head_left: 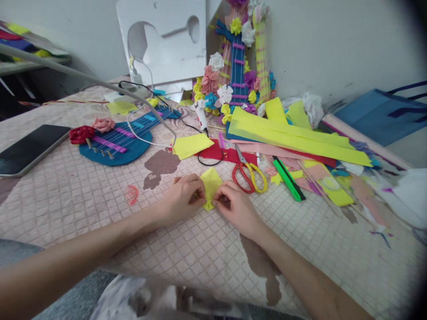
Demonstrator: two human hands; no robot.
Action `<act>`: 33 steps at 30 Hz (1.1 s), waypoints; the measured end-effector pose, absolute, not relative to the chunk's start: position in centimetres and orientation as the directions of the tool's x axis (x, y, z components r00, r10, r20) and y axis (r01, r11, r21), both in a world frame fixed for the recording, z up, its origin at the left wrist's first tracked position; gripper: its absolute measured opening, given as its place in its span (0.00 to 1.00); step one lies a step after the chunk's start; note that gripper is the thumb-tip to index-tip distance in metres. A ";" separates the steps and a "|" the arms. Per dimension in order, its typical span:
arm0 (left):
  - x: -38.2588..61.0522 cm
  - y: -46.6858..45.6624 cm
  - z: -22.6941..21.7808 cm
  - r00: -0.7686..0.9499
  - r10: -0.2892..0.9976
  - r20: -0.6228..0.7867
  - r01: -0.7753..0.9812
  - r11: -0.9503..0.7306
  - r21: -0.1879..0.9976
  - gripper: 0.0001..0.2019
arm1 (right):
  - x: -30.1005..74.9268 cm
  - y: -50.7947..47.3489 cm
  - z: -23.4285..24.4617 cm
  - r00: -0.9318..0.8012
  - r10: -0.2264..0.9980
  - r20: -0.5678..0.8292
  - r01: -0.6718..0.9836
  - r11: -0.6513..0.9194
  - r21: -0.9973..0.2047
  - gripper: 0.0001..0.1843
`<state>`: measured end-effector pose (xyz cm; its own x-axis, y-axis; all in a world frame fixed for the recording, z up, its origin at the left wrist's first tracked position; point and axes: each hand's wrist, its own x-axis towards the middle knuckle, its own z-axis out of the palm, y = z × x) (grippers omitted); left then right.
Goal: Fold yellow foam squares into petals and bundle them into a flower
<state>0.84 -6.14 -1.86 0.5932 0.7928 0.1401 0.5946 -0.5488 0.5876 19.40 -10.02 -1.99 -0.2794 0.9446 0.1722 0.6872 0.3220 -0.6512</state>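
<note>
A small folded piece of yellow paper (211, 186) lies on the quilted pink cloth (83, 200) in front of me. My left hand (182, 198) pinches its left edge with curled fingers. My right hand (235, 205) pinches its lower right edge, fingers pressed together. Both hands rest on the cloth with the paper between them.
Red-and-yellow scissors (248, 173) and a green utility knife (288, 178) lie just right of my hands. Yellow and pink paper strips (293, 138) pile behind them. A blue paper guitar (123, 138), a glue gun (202, 113), a phone (28, 149) and a flower-covered paper tower (238, 66) stand further back.
</note>
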 end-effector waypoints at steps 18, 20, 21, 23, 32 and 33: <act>0.8 -6.4 -1.5 0.585 0.799 0.137 0.573 -0.527 0.628 0.03 | 18.9 -10.4 -1.7 -0.276 0.946 0.168 0.686 0.316 -0.656 0.09; 0.8 -6.5 -1.4 0.587 0.798 0.136 0.569 -0.526 0.632 0.03 | 19.0 -10.4 -1.7 -0.280 0.945 0.166 0.688 0.318 -0.652 0.08; 0.8 -6.6 -1.5 0.584 0.799 0.142 0.570 -0.529 0.629 0.02 | 19.0 -10.4 -1.7 -0.281 0.946 0.164 0.692 0.318 -0.648 0.08; 0.8 -6.7 -1.6 0.576 0.802 0.160 0.579 -0.538 0.612 0.01 | 19.0 -10.4 -1.8 -0.282 0.945 0.164 0.701 0.320 -0.637 0.07; 0.6 -7.0 -2.1 0.591 0.786 0.180 0.589 -0.573 0.571 0.06 | 19.1 -10.7 -1.5 -0.314 0.935 0.162 0.699 0.343 -0.628 0.11; 0.5 -7.0 -2.0 0.599 0.781 0.178 0.587 -0.579 0.566 0.07 | 19.1 -10.7 -1.4 -0.318 0.935 0.159 0.699 0.344 -0.627 0.12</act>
<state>0.48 -7.02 -2.04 0.5987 0.7809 0.1780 0.5872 -0.5791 0.5656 19.12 -10.71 -1.42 -0.3176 0.9348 0.1591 0.6992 0.3443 -0.6266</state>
